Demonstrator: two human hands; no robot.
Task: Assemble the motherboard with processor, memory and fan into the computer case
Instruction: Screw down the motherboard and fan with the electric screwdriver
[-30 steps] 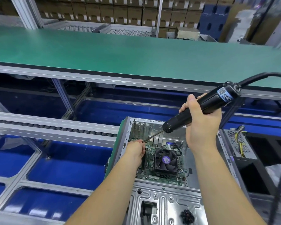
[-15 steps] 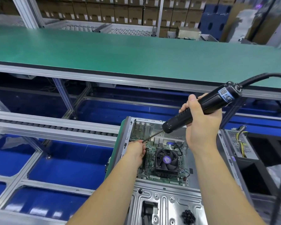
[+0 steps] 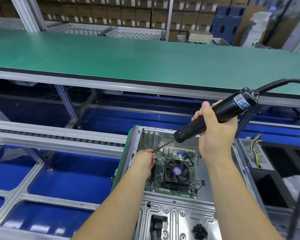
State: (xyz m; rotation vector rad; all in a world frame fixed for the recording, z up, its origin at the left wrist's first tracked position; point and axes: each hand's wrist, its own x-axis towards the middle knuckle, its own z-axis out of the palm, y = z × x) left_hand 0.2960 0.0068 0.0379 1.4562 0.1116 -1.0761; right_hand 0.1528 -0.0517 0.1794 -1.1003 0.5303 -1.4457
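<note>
An open metal computer case (image 3: 180, 213) lies flat before me. Inside it sits the green motherboard (image 3: 158, 172), with a black fan (image 3: 177, 172) bearing a purple sticker at its middle. My right hand (image 3: 215, 134) grips a black electric screwdriver (image 3: 215, 116) slanted down to the left. Its thin bit (image 3: 163, 145) reaches the board's far left corner. There my left hand (image 3: 144, 163) pinches the bit's tip with curled fingers. Any screw under the fingers is hidden.
A small pile of black screws (image 3: 199, 231) lies on the case's near panel. A power supply with yellow wires (image 3: 255, 153) stands to the right. A roller rail (image 3: 59, 137) runs at left, and a green workbench (image 3: 145, 61) spans behind. The screwdriver's cable (image 3: 298, 196) hangs at right.
</note>
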